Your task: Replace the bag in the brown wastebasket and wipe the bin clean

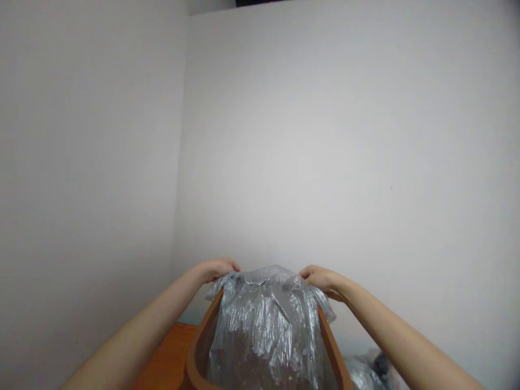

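Pinched in the fingers of 2 hands, a clear plastic bag (264,325) is stretched over the far end of a brown bin (336,352).
Film is gripped by the left hand (221,267) at the far left corner and by the right hand (319,279) at the far right, some fingertips being hidden; the bag is hung down inside, and the rim's nearer left and right sides are seen bare. A tear could be caused at either corner if the thin, creased film were pulled too hard against the rim. Slipping back inside could be caused by too little overlap at the far edge. The bin could be tipped toward the wall (325,135) by a hard or uneven tug, its base being out of view.
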Demonstrator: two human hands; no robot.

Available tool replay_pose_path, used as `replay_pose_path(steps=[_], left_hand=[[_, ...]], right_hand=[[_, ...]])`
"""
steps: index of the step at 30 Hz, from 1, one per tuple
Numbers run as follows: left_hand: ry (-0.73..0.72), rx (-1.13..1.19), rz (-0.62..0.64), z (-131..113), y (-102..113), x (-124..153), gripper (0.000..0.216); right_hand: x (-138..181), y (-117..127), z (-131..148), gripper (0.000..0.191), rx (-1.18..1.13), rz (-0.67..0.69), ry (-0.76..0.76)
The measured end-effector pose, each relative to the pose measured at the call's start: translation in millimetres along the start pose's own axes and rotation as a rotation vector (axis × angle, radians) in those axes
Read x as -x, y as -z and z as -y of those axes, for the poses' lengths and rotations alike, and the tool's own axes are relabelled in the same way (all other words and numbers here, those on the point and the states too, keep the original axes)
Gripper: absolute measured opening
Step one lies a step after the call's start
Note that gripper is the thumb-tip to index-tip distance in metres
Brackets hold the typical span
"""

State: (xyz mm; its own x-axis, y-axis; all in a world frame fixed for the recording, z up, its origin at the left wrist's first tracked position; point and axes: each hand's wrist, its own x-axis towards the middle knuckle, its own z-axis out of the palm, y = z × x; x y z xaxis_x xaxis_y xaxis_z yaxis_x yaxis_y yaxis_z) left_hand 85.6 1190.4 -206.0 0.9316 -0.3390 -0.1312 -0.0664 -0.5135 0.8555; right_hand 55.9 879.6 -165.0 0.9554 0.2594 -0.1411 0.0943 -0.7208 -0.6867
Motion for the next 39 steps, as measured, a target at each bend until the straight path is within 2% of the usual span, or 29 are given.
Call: replay_pose_path(steps=[2, 4, 8, 11, 14, 16, 18, 19, 20, 22, 24, 26, 29, 31, 33, 36, 39], left_hand=[[-0.025, -0.051, -0.056, -7, 0, -1, 0.025], [-0.115, -0.083, -0.134, -8, 3, -4, 0.028], [-0.433, -0.051, -0.277, 9, 13, -12, 0.029], [-0.689, 0.078, -0.391, 25, 19, -11, 0.018], [-0.905, 0.263, -0.548, 41, 34, -1, 0.017], [-1.017, 0.397, -0.650, 59, 55, 7, 0.016], [-1.098, 0.542, -0.753, 82, 81, 12, 0.014], [-1.129, 0.637, -0.808, 96, 95, 11, 0.013], [-1.143, 0.731, -0.858, 111, 108, 8, 0.012], [-1.123, 0.900, -0.942, 142, 132, -4, 0.010], [-1.044, 1.012, -0.993, 170, 149, -20, 0.011], [-0.938, 1.080, -1.014, 192, 158, -35, 0.014], [-0.788, 1.140, -1.014, 213, 162, -48, 0.023], [-0.721, 1.157, -0.983, 222, 163, -54, 0.030], [-0.683, 1.162, -0.919, 233, 162, -62, 0.037], [-0.652, 1.152, -0.757, 256, 165, -84, 0.043], [-0.626, 1.122, -0.576, 280, 177, -117, 0.045]], right_hand=[[-4, 0, 5, 0.019, 0.050, -0.089, 0.048], [-5, -9, 14, 0.019, 0.077, -0.213, 0.082], [8, -51, 36, 0.019, 0.072, -0.496, 0.093], [27, -85, 56, 0.017, 0.018, -0.654, 0.161], [44, -107, 77, 0.019, -0.072, -0.730, 0.368], [52, -116, 84, 0.033, -0.142, -0.766, 0.538], [53, -126, 78, 0.040, -0.292, -0.800, 0.737], [51, -131, 70, 0.040, -0.350, -0.821, 0.780], [45, -138, 59, 0.039, -0.374, -0.843, 0.773], [26, -153, 32, 0.040, -0.301, -0.843, 0.640], [0, -170, 10, 0.048, -0.157, -0.720, 0.457], [-28, -187, 2, 0.064, -0.066, -0.587, 0.355], [-63, -205, 22, 0.072, -0.095, -0.444, 0.423], [-78, -214, 48, 0.066, -0.156, -0.367, 0.468], [-84, -222, 71, 0.056, -0.193, -0.327, 0.446], [-85, -229, 87, 0.043, -0.171, -0.424, 0.419], [-86, -231, 82, 0.039, -0.018, -0.716, 0.462]])
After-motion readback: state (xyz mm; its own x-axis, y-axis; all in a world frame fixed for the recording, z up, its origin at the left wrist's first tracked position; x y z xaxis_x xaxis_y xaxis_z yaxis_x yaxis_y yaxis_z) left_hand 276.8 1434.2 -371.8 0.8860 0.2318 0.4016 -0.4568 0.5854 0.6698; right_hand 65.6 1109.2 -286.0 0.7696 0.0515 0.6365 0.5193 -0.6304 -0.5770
